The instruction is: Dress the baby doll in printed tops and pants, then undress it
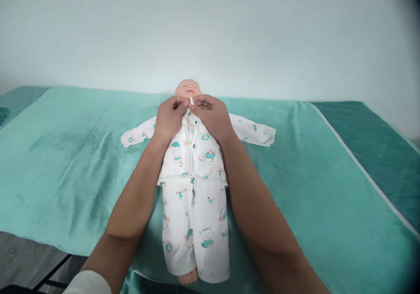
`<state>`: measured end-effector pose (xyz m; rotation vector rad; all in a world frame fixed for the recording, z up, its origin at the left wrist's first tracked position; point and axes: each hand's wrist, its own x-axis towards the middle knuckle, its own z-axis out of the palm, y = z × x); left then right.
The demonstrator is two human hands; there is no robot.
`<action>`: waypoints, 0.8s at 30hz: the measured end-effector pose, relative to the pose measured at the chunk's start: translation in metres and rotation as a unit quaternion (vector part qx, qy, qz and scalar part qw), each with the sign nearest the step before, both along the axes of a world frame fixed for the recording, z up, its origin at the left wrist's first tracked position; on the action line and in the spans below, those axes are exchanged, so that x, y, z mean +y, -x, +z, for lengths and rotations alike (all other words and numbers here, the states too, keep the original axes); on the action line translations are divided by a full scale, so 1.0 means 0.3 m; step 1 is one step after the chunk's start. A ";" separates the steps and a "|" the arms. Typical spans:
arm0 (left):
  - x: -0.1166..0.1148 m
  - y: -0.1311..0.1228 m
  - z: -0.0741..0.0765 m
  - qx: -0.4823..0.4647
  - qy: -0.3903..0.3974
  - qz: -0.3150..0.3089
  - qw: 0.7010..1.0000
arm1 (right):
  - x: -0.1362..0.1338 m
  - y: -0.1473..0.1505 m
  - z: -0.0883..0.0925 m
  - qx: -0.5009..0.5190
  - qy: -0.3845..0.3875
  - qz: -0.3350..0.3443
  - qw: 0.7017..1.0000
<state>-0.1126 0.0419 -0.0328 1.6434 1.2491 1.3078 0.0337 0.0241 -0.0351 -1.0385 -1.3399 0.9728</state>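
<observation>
Left hand, right hand both bare, forearms bare; plain white sleeve on left arm only, smooth fabric, hem above the elbow, cut off by bottom edge

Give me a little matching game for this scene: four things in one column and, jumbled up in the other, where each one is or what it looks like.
1. left hand
2. right hand
3. doll's foot
4. blanket

A. teal, spread under the doll
B. pinching the shirt neckline, picture's right side
C. bare, poking out below a trouser leg
D. pinching the shirt neckline, picture's left side

Pairs: 1-D, 2-B, 3-C, 4-A
</observation>
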 end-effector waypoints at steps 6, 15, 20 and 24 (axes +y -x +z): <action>-0.001 -0.001 -0.003 -0.057 0.027 -0.013 0.998 | 0.020 -0.005 -0.016 0.000 0.013 -0.005 1.000; -0.003 -0.002 -0.009 -0.064 0.028 -0.020 0.997 | 0.005 -0.010 -0.007 -0.122 -0.002 0.004 0.992; -0.002 -0.005 -0.012 -0.079 0.054 -0.029 0.995 | -0.008 -0.006 0.017 -0.214 -0.024 -0.004 0.976; -0.002 -0.003 -0.012 -0.104 0.071 -0.034 0.991 | -0.007 -0.013 0.019 -0.200 0.007 0.018 0.980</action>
